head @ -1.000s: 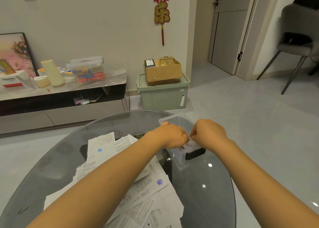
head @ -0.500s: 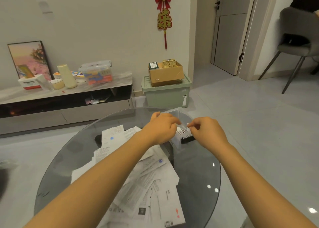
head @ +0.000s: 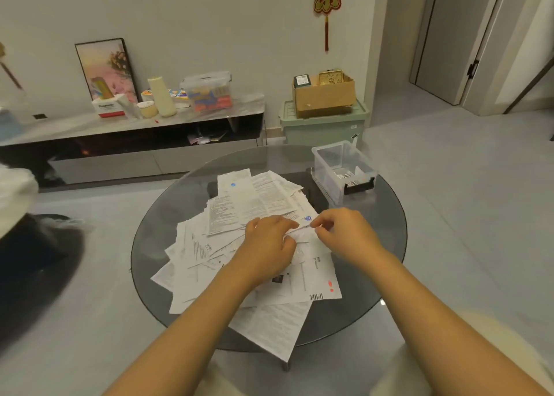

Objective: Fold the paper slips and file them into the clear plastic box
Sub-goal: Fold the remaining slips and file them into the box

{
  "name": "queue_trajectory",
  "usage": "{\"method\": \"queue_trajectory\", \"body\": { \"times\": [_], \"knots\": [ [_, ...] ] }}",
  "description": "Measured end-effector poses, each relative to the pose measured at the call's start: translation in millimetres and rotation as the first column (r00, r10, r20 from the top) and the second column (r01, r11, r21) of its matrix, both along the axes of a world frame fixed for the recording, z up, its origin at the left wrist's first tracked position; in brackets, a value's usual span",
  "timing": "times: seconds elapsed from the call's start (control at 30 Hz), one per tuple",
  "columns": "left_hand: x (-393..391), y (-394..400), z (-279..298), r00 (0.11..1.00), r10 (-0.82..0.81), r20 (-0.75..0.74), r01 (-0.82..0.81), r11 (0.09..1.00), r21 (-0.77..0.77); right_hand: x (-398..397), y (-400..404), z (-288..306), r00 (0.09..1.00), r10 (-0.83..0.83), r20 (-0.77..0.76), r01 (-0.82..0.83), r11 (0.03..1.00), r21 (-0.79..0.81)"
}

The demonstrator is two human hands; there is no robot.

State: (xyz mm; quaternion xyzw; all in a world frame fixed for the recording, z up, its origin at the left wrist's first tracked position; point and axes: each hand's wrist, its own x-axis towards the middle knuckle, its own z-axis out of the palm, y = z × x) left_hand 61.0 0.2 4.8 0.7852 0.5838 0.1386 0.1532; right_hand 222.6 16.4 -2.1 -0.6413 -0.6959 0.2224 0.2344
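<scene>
Now | hands (head: 299,236) pinch white slip (head: 302,235) | printed, creased, atop pile (head: 239,245)

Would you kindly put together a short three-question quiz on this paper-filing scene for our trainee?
1. True or false: the clear plastic box already has something inside.
2. Which hand reaches the slip bearing the blue stamp? A) left hand B) right hand
3. Fill in: the paper slips lie on a round ____ table.

Key: 1 true; 2 B; 3 glass.
</scene>
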Motion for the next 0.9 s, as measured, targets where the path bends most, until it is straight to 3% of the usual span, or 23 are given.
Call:
{"method": "queue_trajectory", "body": {
  "times": [0.13,0.27,0.43,0.6,0.73,0.9],
  "knots": [
    [-12.3,-3.5,-33.2,0.993,0.115,0.011,-0.115,0.993,0.024,-11.1,-0.7,-11.0,0.993,0.092,0.069,-0.092,0.996,-0.010],
    [-24.0,10.3,-51.7,0.979,0.152,-0.136,-0.165,0.982,-0.090,-16.6,6.0,-20.1,0.981,0.138,0.139,-0.138,0.990,-0.013],
    [-22.5,14.7,-48.7,0.973,0.134,-0.188,-0.127,0.991,0.052,-22.1,12.1,-26.9,0.973,0.167,0.158,-0.167,0.986,-0.014],
    [-16.5,7.0,-41.2,0.987,0.163,-0.012,-0.160,0.978,0.135,-26.9,16.1,-28.8,0.969,0.178,0.169,-0.186,0.982,0.031],
    [-20.5,3.3,-41.1,0.985,0.171,0.038,-0.175,0.964,0.198,-27.3,16.6,-30.9,0.970,0.137,0.201,-0.160,0.982,0.102],
    [-25.7,-5.2,-33.0,0.969,0.153,0.194,-0.192,0.960,0.204,-24.1,13.2,-34.8,0.975,0.108,0.194,-0.151,0.962,0.228]
  ]
}}
